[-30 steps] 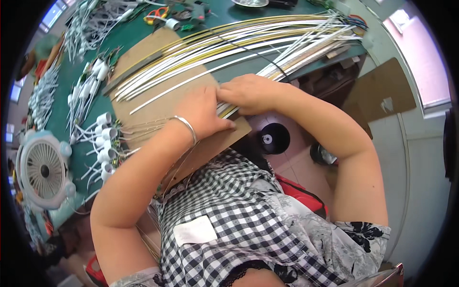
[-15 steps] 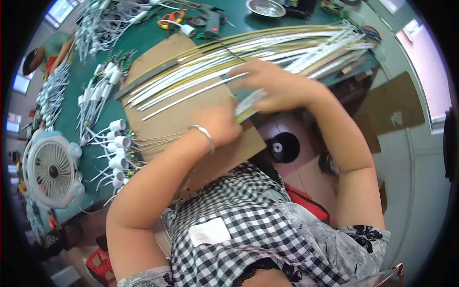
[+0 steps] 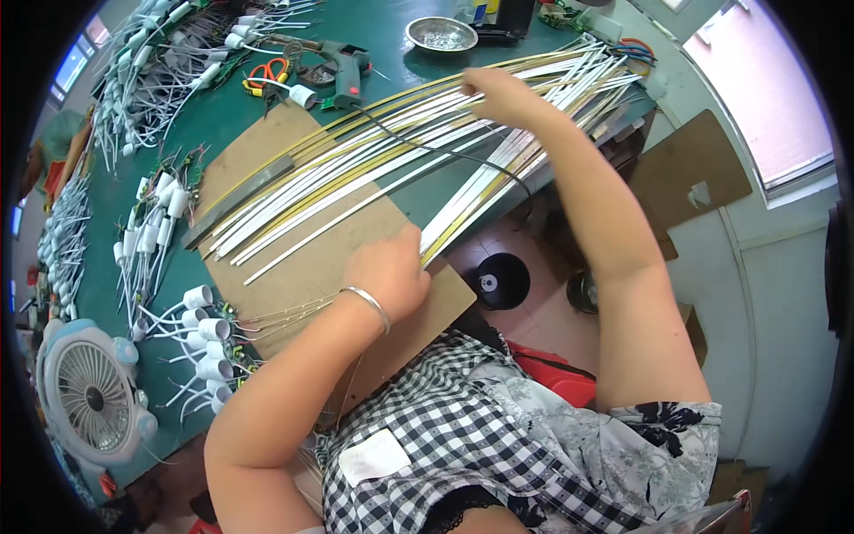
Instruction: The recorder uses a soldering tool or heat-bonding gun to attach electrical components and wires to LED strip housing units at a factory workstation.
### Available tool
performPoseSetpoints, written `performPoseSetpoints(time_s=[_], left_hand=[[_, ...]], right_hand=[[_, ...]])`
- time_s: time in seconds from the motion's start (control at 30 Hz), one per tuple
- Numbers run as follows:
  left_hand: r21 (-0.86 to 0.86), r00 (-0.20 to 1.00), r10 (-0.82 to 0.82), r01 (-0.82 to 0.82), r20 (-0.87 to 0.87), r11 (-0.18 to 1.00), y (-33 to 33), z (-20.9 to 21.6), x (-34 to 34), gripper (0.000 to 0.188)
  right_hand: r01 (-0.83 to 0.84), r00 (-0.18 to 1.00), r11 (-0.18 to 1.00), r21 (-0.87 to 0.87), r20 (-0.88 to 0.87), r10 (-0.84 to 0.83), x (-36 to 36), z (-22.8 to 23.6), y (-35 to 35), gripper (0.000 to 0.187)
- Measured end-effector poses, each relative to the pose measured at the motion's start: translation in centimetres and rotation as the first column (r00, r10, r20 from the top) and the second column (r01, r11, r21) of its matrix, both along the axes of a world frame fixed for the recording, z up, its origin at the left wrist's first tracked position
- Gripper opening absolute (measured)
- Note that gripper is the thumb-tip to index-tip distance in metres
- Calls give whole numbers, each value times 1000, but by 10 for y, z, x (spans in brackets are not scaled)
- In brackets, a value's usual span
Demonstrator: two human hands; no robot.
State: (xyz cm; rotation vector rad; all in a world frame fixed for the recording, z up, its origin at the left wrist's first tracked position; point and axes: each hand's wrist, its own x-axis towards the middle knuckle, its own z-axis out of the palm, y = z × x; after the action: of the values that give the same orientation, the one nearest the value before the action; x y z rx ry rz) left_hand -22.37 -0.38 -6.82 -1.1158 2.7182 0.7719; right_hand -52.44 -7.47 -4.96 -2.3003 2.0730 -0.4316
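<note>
My left hand [image 3: 389, 274] is closed around the near end of a bundle of thin white and yellow strips [image 3: 463, 214], over the front part of a cardboard sheet [image 3: 356, 214]. The bundle slants away to the far right. Farther off, my right hand [image 3: 505, 98] is above the middle of more long strips [image 3: 356, 173], with its fingers curled together; what they hold, if anything, is hidden. Those other strips lie fanned across the cardboard and the table. A black cable [image 3: 427, 144] runs over them from a glue gun [image 3: 349, 76].
White lamp sockets with wires [image 3: 209, 347] sit left of the cardboard, beside a small fan [image 3: 93, 396]. More wired parts [image 3: 160, 76] are piled at the far left. Orange-handled scissors [image 3: 267, 76] and a metal dish [image 3: 442, 36] lie at the back. A black bin [image 3: 500, 280] stands on the floor.
My right hand has moved away from my left hand, out over the far strips. My left hand stays near the cardboard's front, now with a longer bundle visible from it. The view has shifted.
</note>
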Motion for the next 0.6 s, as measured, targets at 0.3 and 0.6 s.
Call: performPoseSetpoints(time_s=[0.3, 0.6], left_hand=[[-50, 999, -37, 35, -34, 998, 9, 2, 0, 32], [-95, 999, -40, 37, -30, 995, 15, 1, 1, 35]], right_hand=[[-139, 985, 895, 424, -37, 170, -62, 9, 46, 25], [22, 988, 793, 609, -134, 76, -53, 33, 29, 37]])
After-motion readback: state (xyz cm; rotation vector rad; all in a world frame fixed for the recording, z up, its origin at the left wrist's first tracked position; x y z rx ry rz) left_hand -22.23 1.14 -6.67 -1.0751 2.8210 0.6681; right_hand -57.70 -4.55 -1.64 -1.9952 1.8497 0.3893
